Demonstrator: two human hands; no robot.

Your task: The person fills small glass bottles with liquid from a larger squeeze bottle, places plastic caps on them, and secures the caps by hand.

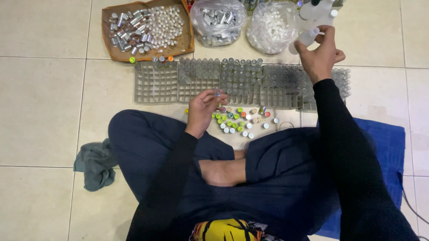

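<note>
Across the middle of the frame runs a long grey grid tray (156, 83), most cells holding small glass vials. At upper right the right hand (321, 55) is closed around a white plastic squeeze bottle (304, 38), raised over the tray's far end. Left of centre the left hand (203, 110) pinches one small vial (218, 92) by the tray's near edge, above a scatter of coloured caps (238, 121). Looks like filling; bottle tip must meet the vial mouth

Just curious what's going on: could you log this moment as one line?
left hand: holds small vial | right hand: holds white bottle | grid trays ahead
</note>
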